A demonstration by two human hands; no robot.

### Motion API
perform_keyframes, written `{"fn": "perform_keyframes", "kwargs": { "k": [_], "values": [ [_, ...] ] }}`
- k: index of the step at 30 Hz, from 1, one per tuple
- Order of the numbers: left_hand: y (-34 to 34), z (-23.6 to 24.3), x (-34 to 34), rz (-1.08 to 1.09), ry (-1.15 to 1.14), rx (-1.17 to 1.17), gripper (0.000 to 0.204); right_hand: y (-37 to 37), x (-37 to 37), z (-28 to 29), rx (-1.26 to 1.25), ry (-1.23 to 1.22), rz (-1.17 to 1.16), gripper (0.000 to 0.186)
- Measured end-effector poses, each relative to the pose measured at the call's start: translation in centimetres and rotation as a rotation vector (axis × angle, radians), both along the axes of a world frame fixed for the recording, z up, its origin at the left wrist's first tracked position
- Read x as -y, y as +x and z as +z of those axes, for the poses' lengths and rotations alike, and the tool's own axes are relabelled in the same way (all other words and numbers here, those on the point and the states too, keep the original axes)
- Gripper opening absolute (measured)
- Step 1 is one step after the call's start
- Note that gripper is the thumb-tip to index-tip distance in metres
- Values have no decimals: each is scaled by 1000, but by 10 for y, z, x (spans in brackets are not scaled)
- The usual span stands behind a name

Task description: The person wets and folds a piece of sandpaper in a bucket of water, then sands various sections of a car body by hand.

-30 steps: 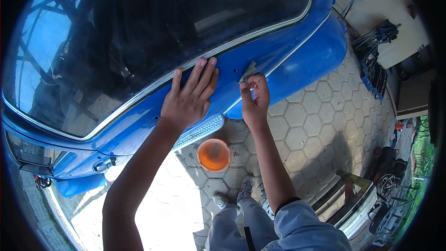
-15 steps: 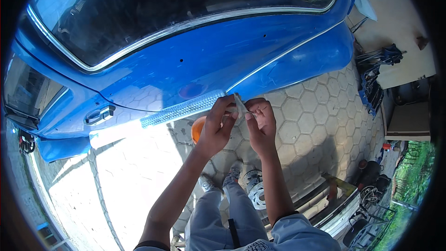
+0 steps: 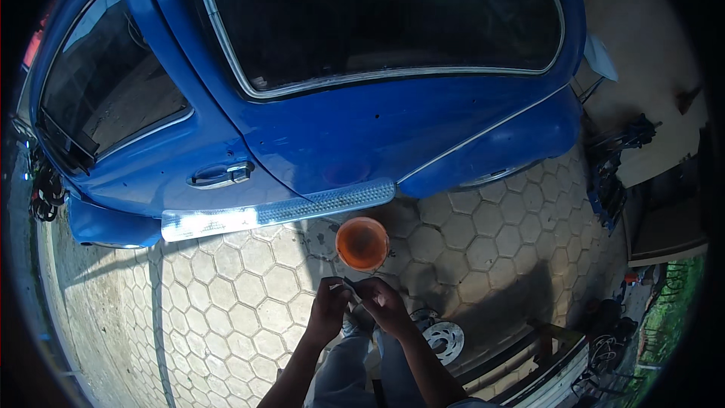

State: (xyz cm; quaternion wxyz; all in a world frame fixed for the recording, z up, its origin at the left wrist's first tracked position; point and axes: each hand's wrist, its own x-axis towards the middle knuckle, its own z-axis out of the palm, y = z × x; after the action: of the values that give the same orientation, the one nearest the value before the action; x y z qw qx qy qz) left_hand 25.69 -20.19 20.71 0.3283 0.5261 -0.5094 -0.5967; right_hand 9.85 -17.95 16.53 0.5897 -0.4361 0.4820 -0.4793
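Observation:
My left hand [image 3: 330, 310] and my right hand [image 3: 384, 306] are close together low in front of me, above my feet. Both pinch a small, thin grey-and-white sheet [image 3: 349, 285]; its material is too small to make out. Just beyond my fingers an orange bucket [image 3: 344, 257] stands on the paving, dark inside. Behind it a blue car [image 3: 423, 125] fills the far side, with small dark holes in its side panel. A long, shiny textured running board [image 3: 283, 209] lies along the car's lower edge.
Hexagonal paving [image 3: 257, 279] covers the ground, sunlit at left and shaded at right. A brake disc [image 3: 448, 341] lies right of my legs. Farther right are long metal-and-wood pieces [image 3: 529, 374] and a dark shelf [image 3: 668, 230]. A chrome door handle [image 3: 223, 174] juts from the car.
My hands have come down and nearer to my body, still holding the thin sheet. The view has shifted, so the whole bucket opening shows and more of the car door appears at left.

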Motion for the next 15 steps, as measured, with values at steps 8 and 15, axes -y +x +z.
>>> {"fn": "perform_keyframes", "kwargs": {
  "k": [8,15],
  "values": [
    [29,-21,-3,7,-62,-122,13,15,11,16,-226,-28,106,30],
    [46,-5,7,-33,90,-290,12,38,13,21,-89,-50,-12,32]
  ]
}}
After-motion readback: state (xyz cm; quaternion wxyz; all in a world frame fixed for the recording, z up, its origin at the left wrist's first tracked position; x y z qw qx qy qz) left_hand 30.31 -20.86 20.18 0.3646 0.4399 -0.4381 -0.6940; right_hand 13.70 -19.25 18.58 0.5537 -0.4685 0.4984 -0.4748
